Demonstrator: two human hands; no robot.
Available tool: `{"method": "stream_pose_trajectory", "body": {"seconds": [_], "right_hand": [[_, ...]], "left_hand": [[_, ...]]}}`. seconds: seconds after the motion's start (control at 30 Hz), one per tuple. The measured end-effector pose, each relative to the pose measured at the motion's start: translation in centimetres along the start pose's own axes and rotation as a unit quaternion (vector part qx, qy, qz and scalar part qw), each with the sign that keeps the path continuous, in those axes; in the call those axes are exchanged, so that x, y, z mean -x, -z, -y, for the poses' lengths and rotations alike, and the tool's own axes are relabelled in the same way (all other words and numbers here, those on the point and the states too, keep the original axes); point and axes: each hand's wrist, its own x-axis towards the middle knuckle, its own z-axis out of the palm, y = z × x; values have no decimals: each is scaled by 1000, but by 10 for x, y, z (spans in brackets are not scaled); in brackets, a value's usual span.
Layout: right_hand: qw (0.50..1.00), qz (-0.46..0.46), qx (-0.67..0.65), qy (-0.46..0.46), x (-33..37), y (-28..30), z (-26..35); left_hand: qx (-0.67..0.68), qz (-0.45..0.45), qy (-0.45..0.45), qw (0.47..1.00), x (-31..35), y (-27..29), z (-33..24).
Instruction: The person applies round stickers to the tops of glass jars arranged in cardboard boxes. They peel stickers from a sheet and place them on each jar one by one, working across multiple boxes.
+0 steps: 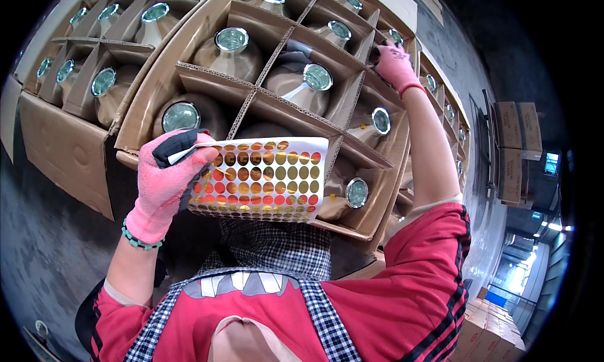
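Note:
My left hand (pixel 165 179), in a pink glove with a dark palm, pinches the upper left edge of a sheet of round stickers (pixel 258 181). The dots stand in rows of gold and orange-red on white backing. At the far right of the open carton (pixel 129 135), my gloved right hand (pixel 396 67) reaches into a compartment. Its fingers are apart at a glass vessel (pixel 395 36), their tips partly hidden. Other round-necked glass vessels stand upright in the compartments. Small yellow dots show on the shoulders of a right-hand vessel (pixel 380 120) and a front-right vessel (pixel 357 193).
Cardboard dividers (pixel 245 113) separate the vessels. Another filled carton (pixel 66 154) adjoins on the left, and more vessels (pixel 431 82) stand in a carton to the right. Stacked closed boxes (pixel 519 126) rise beyond the grey floor (pixel 462 66). More boxes (pixel 491 330) are at lower right.

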Motion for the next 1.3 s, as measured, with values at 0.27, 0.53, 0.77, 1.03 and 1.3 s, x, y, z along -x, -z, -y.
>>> {"method": "stream_pose_trajectory", "body": {"seconds": [0.27, 0.53, 0.77, 1.03, 1.3], "right_hand": [[787, -70, -560, 249, 137, 136, 115], [835, 36, -498, 230, 173, 146, 136], [825, -10, -504, 254, 175, 146, 136], [838, -164, -376, 361, 177, 139, 136], [805, -140, -445, 365, 174, 137, 129]], "left_hand": [[30, 9, -39, 999, 1, 6, 5], [13, 32, -58, 998, 0, 6, 6], [72, 10, -52, 996, 1, 9, 11], [62, -13, -24, 998, 4, 5, 2], [39, -24, -25, 999, 2, 2, 1]]}}
